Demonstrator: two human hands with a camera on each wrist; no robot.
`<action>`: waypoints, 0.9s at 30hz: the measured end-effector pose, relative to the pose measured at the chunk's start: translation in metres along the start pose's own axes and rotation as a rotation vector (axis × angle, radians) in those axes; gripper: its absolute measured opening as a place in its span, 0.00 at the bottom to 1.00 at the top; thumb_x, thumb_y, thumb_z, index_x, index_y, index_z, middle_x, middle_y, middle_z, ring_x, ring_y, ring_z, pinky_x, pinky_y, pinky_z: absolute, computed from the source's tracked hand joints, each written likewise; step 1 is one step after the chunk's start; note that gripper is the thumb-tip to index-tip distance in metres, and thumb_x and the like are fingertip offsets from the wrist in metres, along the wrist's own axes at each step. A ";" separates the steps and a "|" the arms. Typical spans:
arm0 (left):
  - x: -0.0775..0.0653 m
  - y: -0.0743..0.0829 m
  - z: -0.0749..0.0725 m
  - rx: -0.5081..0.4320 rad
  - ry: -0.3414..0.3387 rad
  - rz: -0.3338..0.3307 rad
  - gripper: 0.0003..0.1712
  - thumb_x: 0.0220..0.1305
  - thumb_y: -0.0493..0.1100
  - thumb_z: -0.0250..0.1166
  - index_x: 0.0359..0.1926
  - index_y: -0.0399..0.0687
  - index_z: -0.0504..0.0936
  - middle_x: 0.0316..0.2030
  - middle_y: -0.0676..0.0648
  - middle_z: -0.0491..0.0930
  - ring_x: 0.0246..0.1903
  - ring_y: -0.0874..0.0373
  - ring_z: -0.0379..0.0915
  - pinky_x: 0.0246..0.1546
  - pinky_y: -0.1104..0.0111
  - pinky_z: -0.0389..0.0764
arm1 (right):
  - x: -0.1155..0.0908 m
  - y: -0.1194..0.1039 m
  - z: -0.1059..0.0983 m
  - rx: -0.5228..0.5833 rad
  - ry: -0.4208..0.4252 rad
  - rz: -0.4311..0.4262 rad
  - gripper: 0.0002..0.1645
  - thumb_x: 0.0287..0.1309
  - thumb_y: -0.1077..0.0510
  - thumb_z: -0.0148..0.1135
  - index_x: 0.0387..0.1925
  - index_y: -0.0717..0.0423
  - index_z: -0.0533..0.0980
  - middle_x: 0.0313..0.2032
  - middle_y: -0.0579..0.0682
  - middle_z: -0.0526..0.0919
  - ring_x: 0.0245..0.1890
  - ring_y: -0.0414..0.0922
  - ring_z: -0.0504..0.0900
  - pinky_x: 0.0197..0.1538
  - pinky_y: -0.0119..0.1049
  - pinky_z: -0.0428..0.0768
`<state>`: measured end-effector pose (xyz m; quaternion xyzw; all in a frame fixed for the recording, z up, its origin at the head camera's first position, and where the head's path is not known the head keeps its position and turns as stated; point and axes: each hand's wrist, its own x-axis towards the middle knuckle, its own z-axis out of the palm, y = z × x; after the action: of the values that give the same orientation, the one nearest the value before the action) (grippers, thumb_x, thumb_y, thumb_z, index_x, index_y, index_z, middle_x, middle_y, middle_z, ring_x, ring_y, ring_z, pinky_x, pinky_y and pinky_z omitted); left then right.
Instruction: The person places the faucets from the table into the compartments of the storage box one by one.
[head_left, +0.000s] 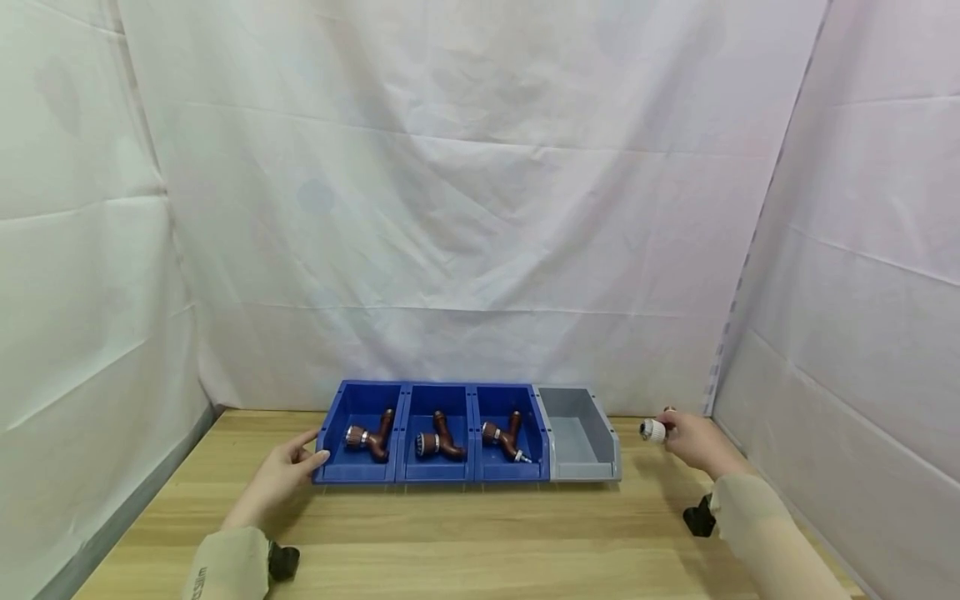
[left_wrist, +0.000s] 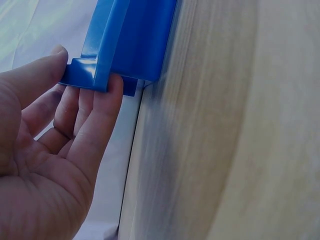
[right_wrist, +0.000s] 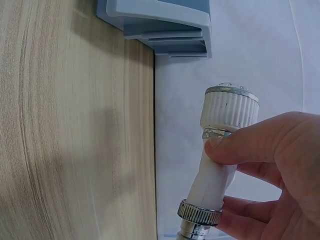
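My left hand point(head_left: 283, 471) pinches the front left corner of the leftmost blue bin point(head_left: 352, 475); the left wrist view shows thumb and fingers on its rim. Out to the right of the bins, my right hand point(head_left: 701, 443) holds a white fitting point(right_wrist: 212, 180) with a ribbed knob and a knurled metal ring, raised above the table. Each blue bin holds one brown branched fitting with a ribbed knob: a left one point(head_left: 379, 442), a middle one point(head_left: 444, 442) and a right one point(head_left: 510, 440) with a metal tip.
A grey bin point(head_left: 583, 472) stands at the right end of the row, against the right blue bin point(head_left: 510, 473). The bins sit near the back of the wooden table point(head_left: 450, 542). White cloth point(head_left: 450, 208) hangs behind and at both sides.
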<state>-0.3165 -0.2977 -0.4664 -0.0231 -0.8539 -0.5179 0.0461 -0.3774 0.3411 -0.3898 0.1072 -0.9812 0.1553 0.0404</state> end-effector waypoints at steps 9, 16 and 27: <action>0.000 -0.002 -0.001 0.009 0.003 0.020 0.36 0.68 0.44 0.62 0.68 0.28 0.61 0.25 0.46 0.71 0.22 0.58 0.65 0.22 0.70 0.68 | 0.000 -0.005 -0.002 -0.010 -0.014 -0.006 0.21 0.55 0.69 0.56 0.52 0.68 0.76 0.47 0.67 0.79 0.33 0.50 0.75 0.31 0.43 0.71; 0.000 0.000 -0.002 0.016 0.004 0.021 0.36 0.69 0.44 0.61 0.69 0.28 0.60 0.25 0.46 0.71 0.21 0.58 0.65 0.22 0.69 0.69 | 0.002 -0.005 -0.003 0.017 -0.019 -0.013 0.20 0.58 0.67 0.55 0.53 0.69 0.75 0.48 0.68 0.78 0.27 0.47 0.72 0.27 0.41 0.69; 0.000 0.000 -0.002 0.008 -0.007 0.018 0.38 0.69 0.46 0.62 0.70 0.29 0.59 0.26 0.46 0.71 0.22 0.58 0.65 0.22 0.70 0.68 | 0.004 -0.009 -0.004 0.013 -0.029 -0.029 0.20 0.56 0.69 0.54 0.51 0.66 0.76 0.45 0.64 0.80 0.28 0.48 0.72 0.28 0.41 0.69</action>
<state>-0.3165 -0.2996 -0.4659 -0.0323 -0.8559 -0.5138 0.0481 -0.3792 0.3334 -0.3834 0.1241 -0.9790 0.1595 0.0280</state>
